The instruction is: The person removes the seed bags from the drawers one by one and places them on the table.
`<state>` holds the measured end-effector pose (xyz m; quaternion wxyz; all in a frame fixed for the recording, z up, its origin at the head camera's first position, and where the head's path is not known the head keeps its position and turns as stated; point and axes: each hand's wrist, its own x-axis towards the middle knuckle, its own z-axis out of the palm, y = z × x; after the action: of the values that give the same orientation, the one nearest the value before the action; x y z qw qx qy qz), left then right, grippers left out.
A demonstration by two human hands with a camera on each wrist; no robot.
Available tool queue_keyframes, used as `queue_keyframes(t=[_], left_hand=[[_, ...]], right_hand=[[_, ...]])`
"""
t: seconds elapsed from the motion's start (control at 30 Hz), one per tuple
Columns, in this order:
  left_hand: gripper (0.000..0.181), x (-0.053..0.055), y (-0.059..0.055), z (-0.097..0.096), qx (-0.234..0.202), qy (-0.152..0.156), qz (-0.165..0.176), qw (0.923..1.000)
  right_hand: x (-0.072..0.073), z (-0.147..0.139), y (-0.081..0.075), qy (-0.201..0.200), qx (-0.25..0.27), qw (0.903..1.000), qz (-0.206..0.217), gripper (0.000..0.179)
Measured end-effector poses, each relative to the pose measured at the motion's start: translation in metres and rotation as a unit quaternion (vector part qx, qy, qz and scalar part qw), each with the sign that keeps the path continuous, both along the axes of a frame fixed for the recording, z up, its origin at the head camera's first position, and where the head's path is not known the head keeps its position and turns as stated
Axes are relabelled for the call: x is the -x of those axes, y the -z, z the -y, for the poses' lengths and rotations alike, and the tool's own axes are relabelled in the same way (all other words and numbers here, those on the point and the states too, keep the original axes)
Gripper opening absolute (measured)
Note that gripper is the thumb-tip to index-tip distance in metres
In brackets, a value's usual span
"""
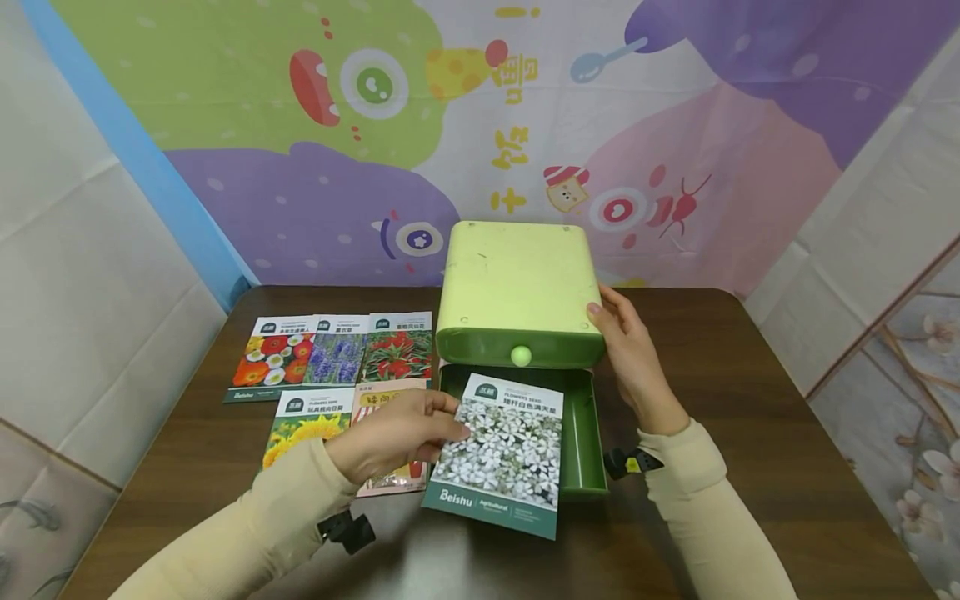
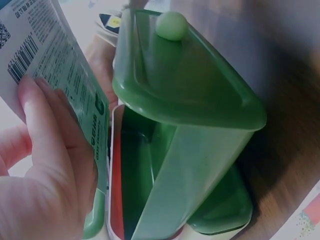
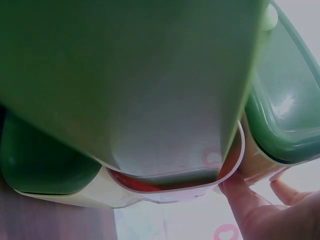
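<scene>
My left hand (image 1: 401, 433) pinches a seed packet (image 1: 506, 458) at its left edge, thumb in front. White flowers are printed on the packet's face; its barcoded back shows in the left wrist view. The packet hangs tilted over the pulled-out green drawer (image 1: 587, 442), covering much of it. That drawer belongs to a light green drawer box (image 1: 521, 275), whose upper drawer front (image 1: 480, 346) with a round knob is closed. Against the box's right side rests my right hand (image 1: 633, 358), thumb at the top corner and fingers extended along the side.
Left of the box lie several seed packets: orange poppies (image 1: 273, 362), purple flowers (image 1: 335, 358), red flowers (image 1: 397, 350) and yellow sunflowers (image 1: 303, 429). A pink packet (image 1: 390, 482) sits partly under my left hand. A cartoon cloth (image 1: 300, 192) hangs behind the brown table (image 1: 720, 375).
</scene>
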<state>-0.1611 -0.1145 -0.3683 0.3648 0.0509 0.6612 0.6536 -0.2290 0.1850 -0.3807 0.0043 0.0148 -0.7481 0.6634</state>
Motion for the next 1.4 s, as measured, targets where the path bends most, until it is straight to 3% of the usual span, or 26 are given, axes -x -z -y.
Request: queue_keyframes(t=[0.1,0.27,0.43,0.6,0.73,0.83,1.0,1.17,1.3,1.4], left_hand=[[0.015,-0.004,-0.003,0.002,0.004,0.01,0.0,0.9999],[0.043,-0.012,-0.008,0.01,0.014,0.022,-0.013,0.9996],[0.04,-0.017,-0.018,0.022,0.037,0.017,-0.049,0.998],[0.04,-0.02,-0.032,0.04,0.018,0.013,-0.088,0.9959],[0.043,-0.022,-0.04,0.056,0.028,-0.032,-0.111,0.9929],[0.05,-0.023,-0.043,0.069,0.066,-0.089,-0.139,0.9841],[0.066,-0.024,-0.042,0.094,0.13,-0.174,-0.156,0.9636],[0.071,-0.022,-0.03,0.128,0.179,-0.237,-0.18,0.9378],[0.073,-0.022,-0.016,0.159,0.119,-0.279,-0.168,0.938],[0.073,-0.022,-0.005,0.181,0.038,-0.313,-0.138,0.9388]], right_hand=[[0.0,0.0,0.0,0.0,0.002,1.0,-0.002,0.061],[0.0,0.0,-0.001,0.004,0.002,1.0,0.004,0.061],[0.0,0.001,-0.002,0.007,0.0,0.9999,0.009,0.06],[0.0,0.0,-0.001,0.005,0.001,1.0,0.004,0.06],[0.0,-0.001,0.0,-0.001,0.004,1.0,0.002,0.061],[0.0,-0.001,0.0,-0.004,0.004,1.0,0.002,0.062],[0.0,-0.001,0.0,-0.006,0.004,1.0,0.001,0.063],[0.0,-0.001,0.0,-0.006,0.007,1.0,-0.002,0.062],[0.0,-0.001,0.0,-0.005,0.01,0.9999,-0.003,0.062],[-0.001,0.0,-0.001,-0.004,0.013,0.9999,-0.003,0.061]])
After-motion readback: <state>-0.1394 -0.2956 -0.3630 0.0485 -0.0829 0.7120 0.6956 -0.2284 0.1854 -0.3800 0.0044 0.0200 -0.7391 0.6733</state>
